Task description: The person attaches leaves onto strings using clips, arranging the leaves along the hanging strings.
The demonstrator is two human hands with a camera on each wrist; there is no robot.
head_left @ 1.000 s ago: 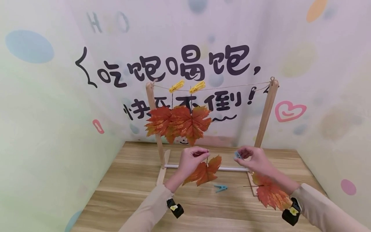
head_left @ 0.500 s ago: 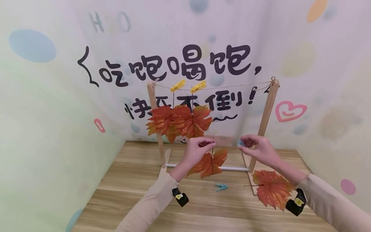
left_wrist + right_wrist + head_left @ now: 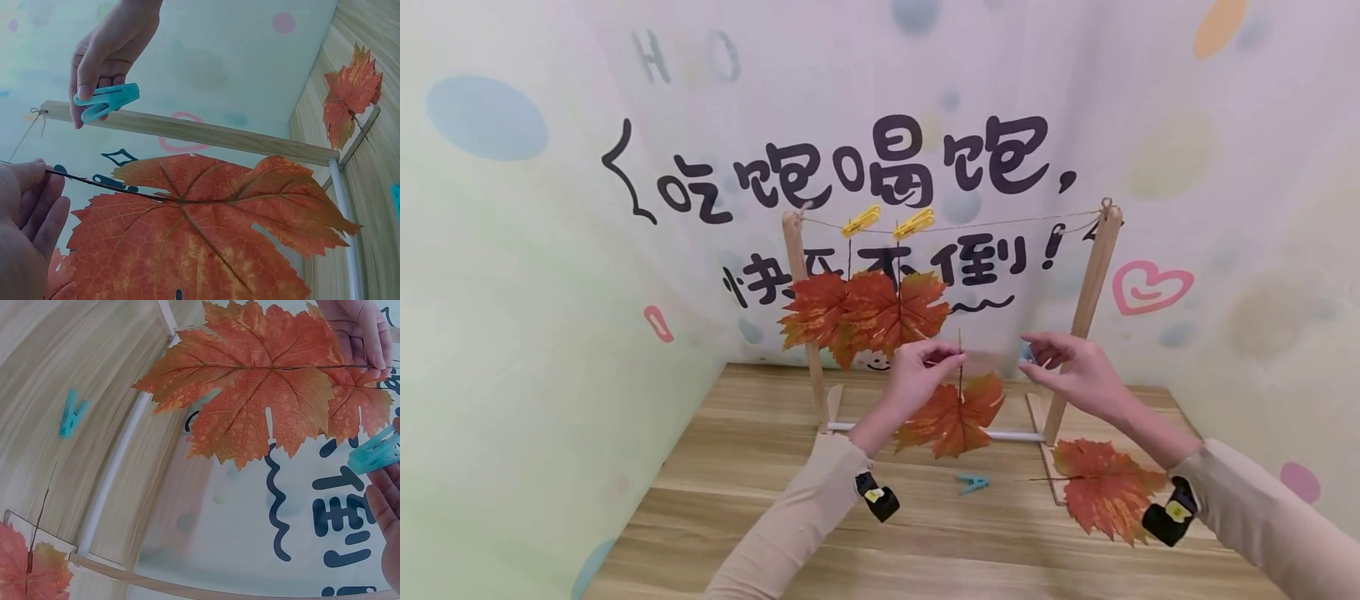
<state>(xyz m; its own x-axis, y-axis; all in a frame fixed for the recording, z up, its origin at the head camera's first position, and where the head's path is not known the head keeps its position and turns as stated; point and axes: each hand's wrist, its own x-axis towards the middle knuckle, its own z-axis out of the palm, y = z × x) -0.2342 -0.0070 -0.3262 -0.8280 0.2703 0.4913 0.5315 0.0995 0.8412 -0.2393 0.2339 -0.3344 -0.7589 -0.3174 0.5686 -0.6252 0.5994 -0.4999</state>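
Note:
My left hand [image 3: 922, 373] pinches the thin dark stem of an orange-red maple leaf [image 3: 958, 417], which hangs below the fingers. To the right, my right hand [image 3: 1075, 367] holds a light blue clothespin [image 3: 109, 100] between thumb and fingers. The right wrist view shows this clothespin at the right edge, apart from the stem. Above the hands, a string [image 3: 992, 225] runs between two wooden posts. Two yellow clothespins [image 3: 914, 223] clip two similar leaves [image 3: 895, 312] to its left part.
A second blue clothespin [image 3: 973, 484] lies on the wooden table [image 3: 737, 525]. Another leaf [image 3: 1105, 487] lies at the right, over the foot of the right post [image 3: 1086, 300]. A white rod [image 3: 1015, 436] joins the posts low down. Behind hangs a printed backdrop.
Both hands have risen toward the string, the left one also shifting right with its leaf. The right hand still holds the blue clothespin.

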